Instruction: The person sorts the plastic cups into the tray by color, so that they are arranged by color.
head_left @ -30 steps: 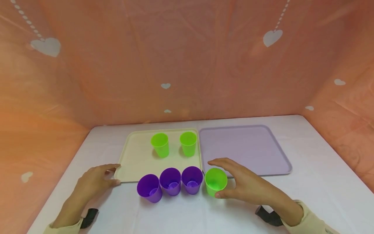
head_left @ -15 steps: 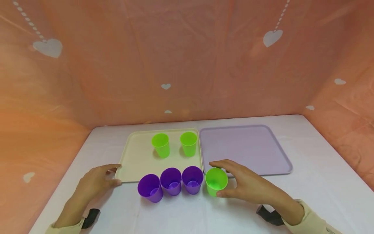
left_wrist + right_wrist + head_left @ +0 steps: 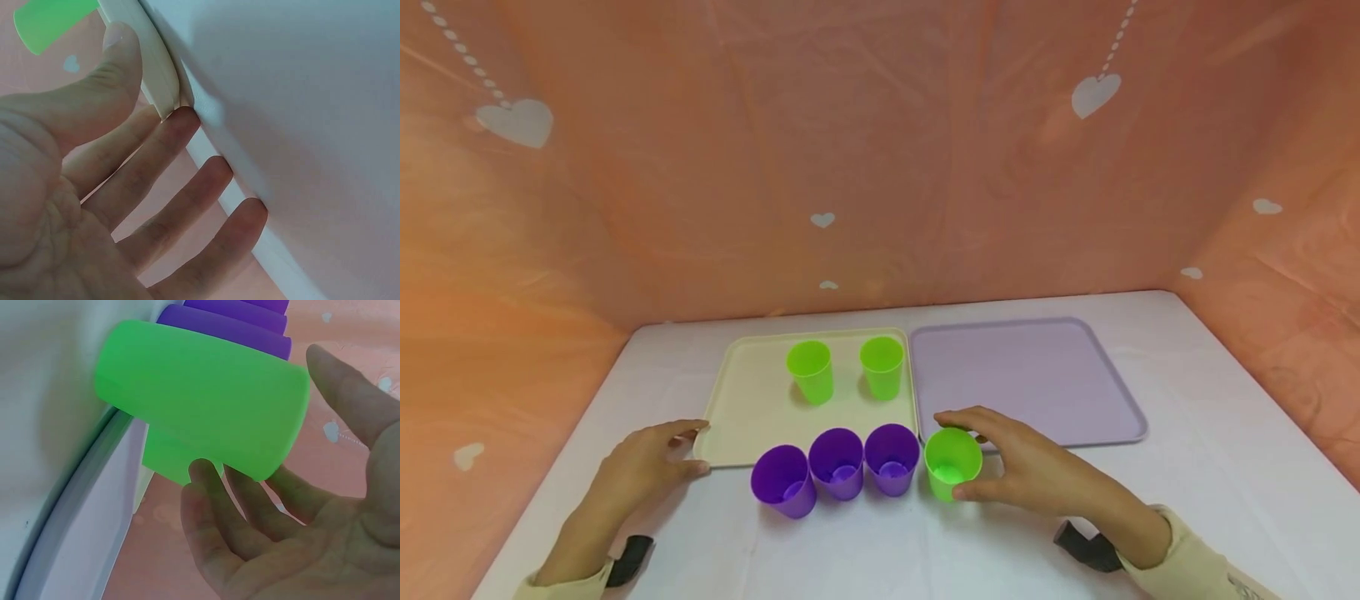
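Note:
My left hand (image 3: 643,462) is at the near left corner of the cream tray (image 3: 752,417), thumb and index fingertips right at its edge; in the left wrist view the fingers (image 3: 140,178) are extended and spread along that edge. My right hand (image 3: 1037,471) curves loosely about a bright green cup (image 3: 951,471) standing upright on the table. Its thumb is on the cup's near side and the fingers reach past the far side. In the right wrist view a gap shows between thumb (image 3: 340,384) and rim. Purple cups (image 3: 892,462) line up left of this green cup.
Two more green cups (image 3: 812,379) stand upright on the cream tray. A lilac tray (image 3: 1015,375) lies against its right side. White cloth covers the table (image 3: 850,558). Orange fabric (image 3: 880,150) with white hearts rises behind and at both sides.
The right hand's fingers settle slightly closer behind the green cup, while its thumb stays at the near side. The left hand, the cups and the trays hold their places; the head view shifts slightly.

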Available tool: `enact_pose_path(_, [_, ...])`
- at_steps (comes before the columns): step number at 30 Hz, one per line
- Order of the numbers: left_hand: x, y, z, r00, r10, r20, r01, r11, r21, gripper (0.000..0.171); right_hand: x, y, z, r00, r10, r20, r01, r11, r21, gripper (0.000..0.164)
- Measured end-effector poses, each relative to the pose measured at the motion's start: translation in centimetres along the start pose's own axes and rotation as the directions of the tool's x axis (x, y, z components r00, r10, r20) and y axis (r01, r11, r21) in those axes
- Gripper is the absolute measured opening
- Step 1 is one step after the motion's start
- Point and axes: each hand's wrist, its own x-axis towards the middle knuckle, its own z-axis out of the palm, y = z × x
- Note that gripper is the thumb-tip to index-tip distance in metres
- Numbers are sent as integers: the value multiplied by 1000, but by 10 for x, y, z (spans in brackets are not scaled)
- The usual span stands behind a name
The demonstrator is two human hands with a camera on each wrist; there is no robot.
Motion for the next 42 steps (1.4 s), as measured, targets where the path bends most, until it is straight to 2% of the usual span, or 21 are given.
enact_pose_path(8, [0, -1, -1, 1000, 16, 1, -16, 1000, -1, 68, 3, 2, 2, 999, 38, 25, -38, 999, -4, 75])
enact_pose_path(16, [0, -1, -1, 1000, -3, 25, 3, 1000, -5, 70, 3, 3, 0, 994, 104, 37, -104, 995, 2, 80])
enact_pose_path(24, [-1, -3, -2, 999, -15, 43, 16, 1000, -13, 71, 6, 5, 1, 992, 111, 53, -112, 993, 22, 78])
enact_pose_path(31, [-1, -1, -2, 1000, -2, 30, 2, 1000, -7, 70, 6, 6, 1, 991, 129, 23, -129, 992, 9, 75])
enact_pose_path(42, [0, 1, -3, 999, -19, 44, 20, 1000, -8, 70, 5, 6, -9, 991, 128, -25, -128, 992, 1, 74])
